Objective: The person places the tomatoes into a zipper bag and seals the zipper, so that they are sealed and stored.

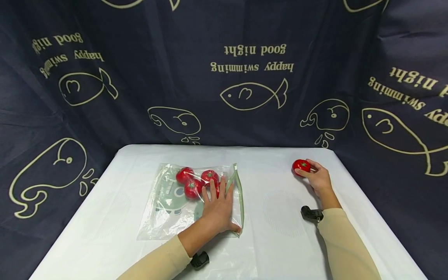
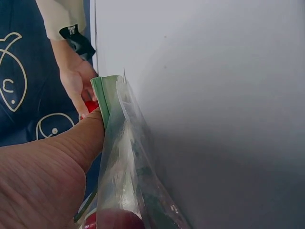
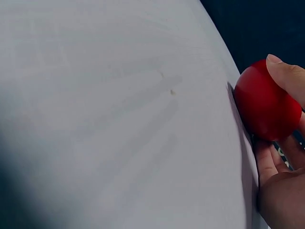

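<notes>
A clear zip bag (image 1: 164, 229) with a green printed pattern lies on the table, its green zip strip (image 1: 240, 194) towards the right. Several red tomatoes (image 1: 193, 188) are inside, one partly hidden under the fingers of my left hand (image 1: 217, 213). That hand rests on the bag with fingers spread and straight, and its thumb (image 2: 86, 136) lies against the green edge in the left wrist view. Away to the right, my right hand (image 1: 317, 179) grips another tomato (image 3: 267, 102) between thumb and fingers, low at the tabletop.
A white-covered table (image 1: 273, 249) carries everything. Dark blue cloth (image 1: 252, 128) with fish and whale drawings hangs behind it and along both sides. Black wrist mounts (image 1: 311, 213) sit at the cuffs of the beige sleeves.
</notes>
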{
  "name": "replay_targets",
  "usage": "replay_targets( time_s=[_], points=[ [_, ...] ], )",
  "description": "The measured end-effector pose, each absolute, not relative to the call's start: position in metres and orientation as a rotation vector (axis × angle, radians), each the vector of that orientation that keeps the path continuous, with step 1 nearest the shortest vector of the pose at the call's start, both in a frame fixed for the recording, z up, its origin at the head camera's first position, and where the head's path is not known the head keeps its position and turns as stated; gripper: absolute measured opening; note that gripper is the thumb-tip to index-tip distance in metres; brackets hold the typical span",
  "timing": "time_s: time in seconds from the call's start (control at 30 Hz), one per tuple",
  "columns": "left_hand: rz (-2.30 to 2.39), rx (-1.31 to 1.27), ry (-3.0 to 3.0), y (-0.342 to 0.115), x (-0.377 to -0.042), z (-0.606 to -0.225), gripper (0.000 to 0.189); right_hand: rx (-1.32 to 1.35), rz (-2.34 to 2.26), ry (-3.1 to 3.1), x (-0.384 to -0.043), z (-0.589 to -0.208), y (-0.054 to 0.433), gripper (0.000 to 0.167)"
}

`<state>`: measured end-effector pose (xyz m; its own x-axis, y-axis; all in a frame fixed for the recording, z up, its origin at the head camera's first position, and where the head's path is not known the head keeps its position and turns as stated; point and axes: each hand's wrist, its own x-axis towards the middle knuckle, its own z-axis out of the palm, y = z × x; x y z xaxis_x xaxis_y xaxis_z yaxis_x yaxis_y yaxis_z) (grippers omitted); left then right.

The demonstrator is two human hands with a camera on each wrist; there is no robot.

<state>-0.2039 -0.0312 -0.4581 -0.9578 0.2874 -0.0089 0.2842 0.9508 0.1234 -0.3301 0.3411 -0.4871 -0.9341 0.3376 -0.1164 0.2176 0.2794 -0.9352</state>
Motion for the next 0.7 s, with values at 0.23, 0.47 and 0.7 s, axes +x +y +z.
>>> replay_targets(
  time_s=[0.23,0.47,0.7],
  points=[
    [0.181,0.454,3.075,-0.0317,-0.2036,-0.4572,0.144,-0.431,1.707,-2.44,-0.3259,-0.4894,0.3399,0.088],
    [0.19,0.444,3.074,-0.0316,-0.2036,-0.4565,0.143,-0.44,1.718,-2.419,-0.3255,-0.4917,0.3399,0.089],
    [0.185,0.437,3.066,-0.0313,-0.2023,-0.4537,0.142,-0.441,1.737,-2.406,-0.3244,-0.4934,0.34,0.09]
  ],
)
